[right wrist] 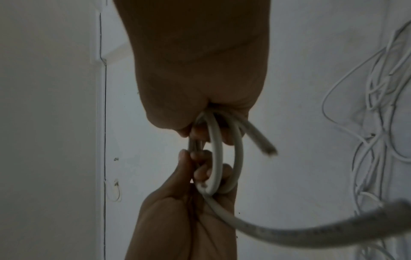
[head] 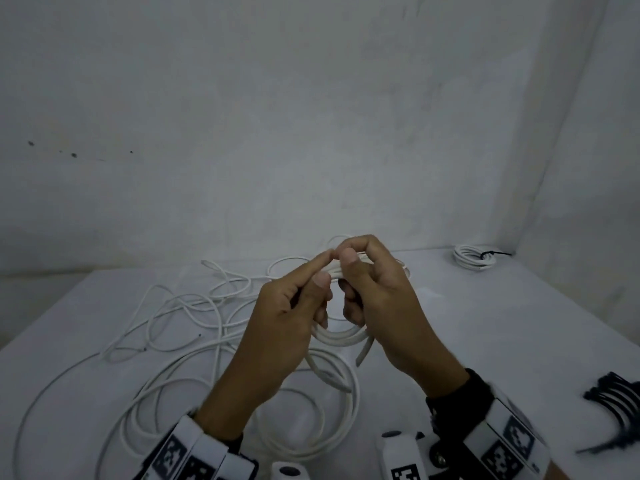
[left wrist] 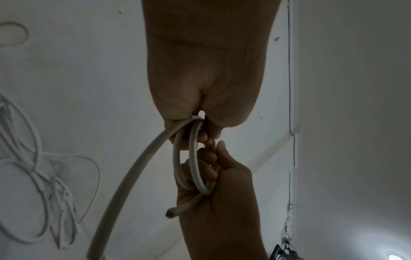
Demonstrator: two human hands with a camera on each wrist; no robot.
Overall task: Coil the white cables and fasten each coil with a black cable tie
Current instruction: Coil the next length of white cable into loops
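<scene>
A: Head view, nearest first: wrist bands with printed markers at the bottom edge, a bundle of black cable ties (head: 609, 398) at the right edge of the tabletop (head: 502, 323).

B: Hands?

A: Both raised mid-frame. Left hand (head: 291, 317) and right hand (head: 377, 296) each have fingers curled round a small coil (head: 341, 337) of thick white cable. Fingertips meet over the top of the coil.

B: Wrist views add anything?

A: Yes. Left wrist view shows about two turns between the hands, and the cut cable end (left wrist: 172, 213) sticking out below the right hand's (left wrist: 213, 184) grip. Head view shows that end only as a short stub. Right wrist view shows the cable tail (right wrist: 311, 235) running off from the left hand (right wrist: 195, 202) toward the lower right, blurred.

B: Behind the hands?

A: Loose white cable (head: 180, 306) sprawled over the left and centre of the tabletop, loops overlapping. Far right corner by the wall: a finished coil (head: 472, 258) with a black tie (head: 491, 253) round it. Only the head view shows that one.
</scene>
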